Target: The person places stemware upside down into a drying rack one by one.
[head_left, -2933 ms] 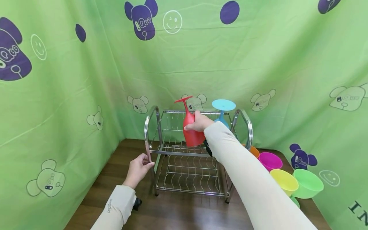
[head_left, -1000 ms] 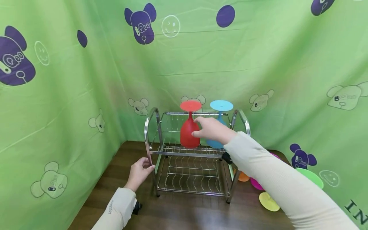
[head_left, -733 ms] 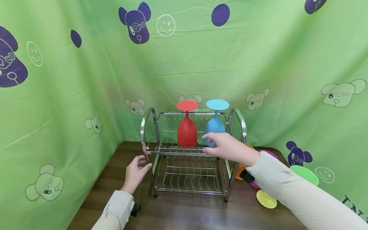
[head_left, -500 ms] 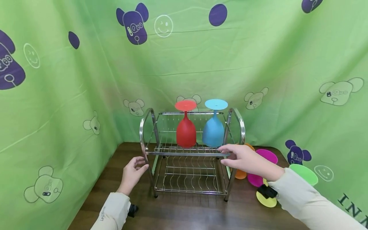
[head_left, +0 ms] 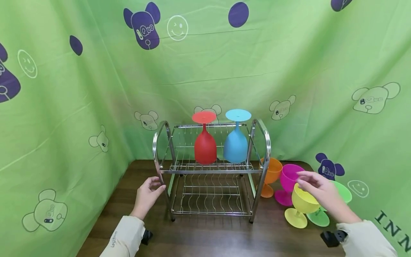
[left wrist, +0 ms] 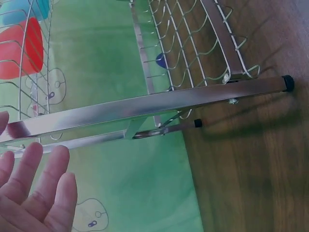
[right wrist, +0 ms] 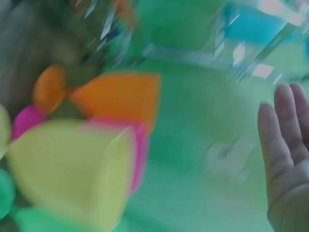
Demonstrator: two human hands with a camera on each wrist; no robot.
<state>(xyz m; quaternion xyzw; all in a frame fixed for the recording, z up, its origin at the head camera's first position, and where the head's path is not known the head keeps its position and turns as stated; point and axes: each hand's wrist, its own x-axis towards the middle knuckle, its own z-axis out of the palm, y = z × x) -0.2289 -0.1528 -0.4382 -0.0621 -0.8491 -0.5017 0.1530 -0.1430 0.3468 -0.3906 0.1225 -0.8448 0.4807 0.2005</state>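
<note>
A red plastic goblet (head_left: pixel 205 147) and a blue goblet (head_left: pixel 236 145) stand upside down, bases up, on the upper tier of a chrome two-tier dish rack (head_left: pixel 210 172). My left hand (head_left: pixel 148 196) lightly pinches the rack's left post. In the left wrist view, its other fingers (left wrist: pixel 50 174) extend loosely beside the post. Holding nothing, my right hand (head_left: pixel 322 192) hovers over the cup of an upright yellow goblet (head_left: pixel 304 200), fingers slightly bent. The right wrist view is blurred, with the hand's fingers (right wrist: pixel 275 135) apart from the yellow goblet.
Upright orange (head_left: pixel 273 170), magenta (head_left: pixel 289 178) and green (head_left: pixel 343 192) goblets cluster around the yellow one, right of the rack. Green patterned cloth (head_left: pixel 205 60) hangs behind and beside the brown wooden table (head_left: pixel 231 239).
My right hand has let go of the red goblet, which now stands inverted beside the blue one. It has moved right and down to the upright goblets. My left hand has stayed at the post.
</note>
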